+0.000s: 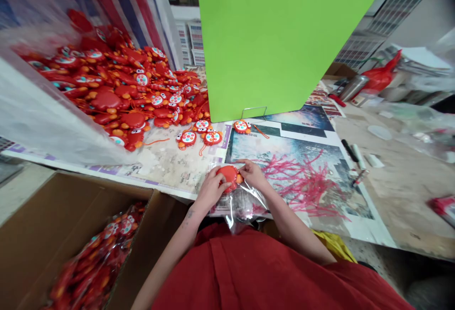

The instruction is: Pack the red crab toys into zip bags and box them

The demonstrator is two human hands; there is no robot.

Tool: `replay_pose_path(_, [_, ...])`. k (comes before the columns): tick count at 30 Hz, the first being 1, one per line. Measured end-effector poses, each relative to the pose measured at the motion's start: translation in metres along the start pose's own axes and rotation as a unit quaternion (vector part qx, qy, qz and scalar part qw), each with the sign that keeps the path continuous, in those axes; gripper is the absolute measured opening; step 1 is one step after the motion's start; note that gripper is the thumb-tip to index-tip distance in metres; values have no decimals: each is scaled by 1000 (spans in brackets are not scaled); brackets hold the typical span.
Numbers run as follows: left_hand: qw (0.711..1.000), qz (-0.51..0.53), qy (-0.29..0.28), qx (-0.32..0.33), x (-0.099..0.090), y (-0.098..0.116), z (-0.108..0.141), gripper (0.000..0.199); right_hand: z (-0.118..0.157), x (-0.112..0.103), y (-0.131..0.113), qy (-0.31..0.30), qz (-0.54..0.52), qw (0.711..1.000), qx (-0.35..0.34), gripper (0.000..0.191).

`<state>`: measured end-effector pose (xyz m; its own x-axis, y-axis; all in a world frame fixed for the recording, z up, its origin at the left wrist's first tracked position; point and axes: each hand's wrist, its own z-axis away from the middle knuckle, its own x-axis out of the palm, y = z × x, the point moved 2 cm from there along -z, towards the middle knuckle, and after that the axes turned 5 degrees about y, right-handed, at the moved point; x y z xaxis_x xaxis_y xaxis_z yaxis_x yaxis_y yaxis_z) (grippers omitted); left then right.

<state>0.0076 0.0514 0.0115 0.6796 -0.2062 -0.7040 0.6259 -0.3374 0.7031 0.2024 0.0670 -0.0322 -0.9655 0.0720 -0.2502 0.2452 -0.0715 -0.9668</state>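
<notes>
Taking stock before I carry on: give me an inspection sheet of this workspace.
Surface: worn table, partly covered by printed sheets
Things: red toy above a clear plastic bag; large toy heap, four toys lying apart from it
Clutter: loose pink strands, pens, plastic wrapping at far right
Hands: left holds the red toy; right at its edge, exact grip unclear
Cables: nothing seen
Surroundings: upright green board; open cardboard box with bagged toys; stacked white crates behind
</notes>
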Motion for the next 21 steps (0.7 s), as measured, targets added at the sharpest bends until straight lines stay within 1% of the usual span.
replay_pose_path(2, [1000, 15, -27, -6, 0, -4, 4, 9, 0, -1, 3, 11, -17, 1000, -1, 43])
replay_pose_path(4, [999, 24, -37, -12, -1, -6, 9, 8, 2, -1, 3, 16, -20, 1000, -11, 40])
replay_pose_path(7, [999, 28, -25, -15, 0, -8, 14, 9, 6, 0, -2, 3, -17, 1000, -18, 36])
replay_pose_path(9, [999, 32, -13, -7, 2, -8, 15, 10, 9, 3, -6, -21, -8, 999, -26, 39])
replay_pose_path(11, [999, 45, -10, 10, 5, -6, 16, 9, 10, 5, -9, -37, 9, 998, -48, 43])
replay_pose_path(13, [998, 62, -15, 20, 7, -5, 16, 10, 10, 7, -9, -38, 26, 996, -72, 44])
replay_pose_path(17, [998, 58, -37, 10, 7, -1, 18, 19, 8, 9, -5, -32, 36, 994, -98, 40])
replay_pose_path(21, [998, 43, -43, 22, 7, 2, 18, 10, 7, 10, -3, -34, 35, 993, -104, 39])
